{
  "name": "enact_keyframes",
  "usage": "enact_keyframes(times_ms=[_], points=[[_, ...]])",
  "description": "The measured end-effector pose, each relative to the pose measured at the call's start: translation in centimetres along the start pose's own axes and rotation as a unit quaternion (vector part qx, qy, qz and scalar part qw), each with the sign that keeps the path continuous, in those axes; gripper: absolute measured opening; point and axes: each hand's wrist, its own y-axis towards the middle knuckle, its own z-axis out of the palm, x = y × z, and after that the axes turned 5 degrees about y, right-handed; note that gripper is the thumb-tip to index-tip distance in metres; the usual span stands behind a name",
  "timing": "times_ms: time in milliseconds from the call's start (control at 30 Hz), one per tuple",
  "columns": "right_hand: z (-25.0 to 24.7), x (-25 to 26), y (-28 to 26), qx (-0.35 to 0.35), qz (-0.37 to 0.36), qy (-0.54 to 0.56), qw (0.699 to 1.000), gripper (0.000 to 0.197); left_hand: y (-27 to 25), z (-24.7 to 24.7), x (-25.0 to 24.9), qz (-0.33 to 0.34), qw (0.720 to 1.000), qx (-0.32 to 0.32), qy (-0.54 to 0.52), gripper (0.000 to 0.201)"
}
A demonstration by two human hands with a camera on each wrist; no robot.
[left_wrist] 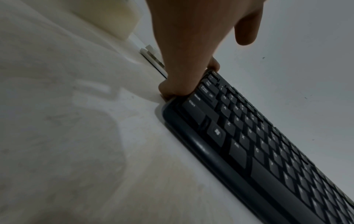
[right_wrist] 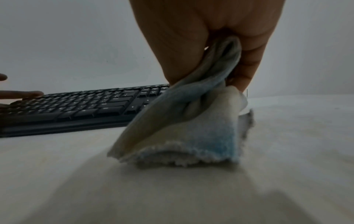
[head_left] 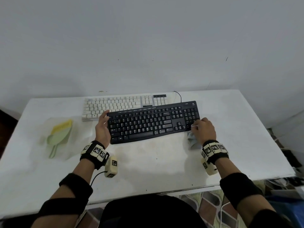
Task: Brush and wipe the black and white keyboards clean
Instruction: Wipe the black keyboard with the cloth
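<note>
Black plastic keyboard (head_left: pixel 153 122), long and low with matte keys and a smooth rounded front rim, lies slightly askew near the middle of my white tabletop (head_left: pixel 148 162). Its far edge overlaps the near edge of the cream-white plastic keyboard (head_left: pixel 115 104), which sits just behind it against the wall side of the table. A thin black cable (head_left: pixel 178 95) loops behind the two.

My left hand (head_left: pixel 103 127) braces the left end of the black keyboard. In the left wrist view the fingers (left_wrist: pixel 176 89) curl down against that end's edge and touch the tabletop, while the thumb sticks out free above the keys. So the hand grips the keyboard's end rather than resting flat.

My right hand (head_left: pixel 204 129) sits at the keyboard's right end, knuckles up, by the number pad. It is closed around a fluffy terry cloth (right_wrist: pixel 191 121), cream with pale blue patches and a fuzzy stitched hem. The right wrist view shows the cloth bunched between thumb and fingers, its loose lower fold drooping onto the tabletop just beside the keyboard's front right corner.

Well to the left, apart from both keyboards, lie a pale green plastic dustpan (head_left: pixel 60 134) and a small brush with yellow bristles (head_left: pixel 63 125), on a thin translucent sheet.

Both wrists wear black bands with square printed markers.
</note>
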Motion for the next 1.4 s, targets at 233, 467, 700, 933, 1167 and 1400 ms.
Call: enact_keyframes(times_ms=[233, 467, 700, 933, 1167, 1400], points=[[1.5, 1.6, -0.5, -0.005, -0.074, 0.014, 0.997, 0.010, -0.1, 0.1, -0.1, 0.000, 1.000, 0.004, 0.000, 0.028], [-0.4, -0.7, 0.7, -0.033, -0.003, -0.002, 0.999, 0.015, 0.0, -0.1, -0.1, -0.009, 1.000, -0.002, -0.001, 0.031], [0.2, 0.3, 0.2, -0.009, -0.101, 0.004, 0.995, 0.012, 0.2, -0.2, 0.0, -0.017, 1.000, -0.002, 0.001, 0.031], [-0.3, -0.9, 0.9, -0.033, -0.009, 0.022, 0.999, 0.017, 0.1, -0.1, 0.0, -0.008, 1.000, -0.002, -0.003, 0.032], [0.4, 0.1, 0.1, -0.044, -0.042, 0.041, 0.997, 0.016, -0.1, 0.2, -0.1, -0.006, 1.000, -0.002, -0.011, 0.030], [0.0, -0.4, 0.5, -0.048, 0.031, 0.040, 0.998, 0.020, 0.2, -0.1, 0.2, -0.003, 1.000, -0.001, -0.010, 0.031]])
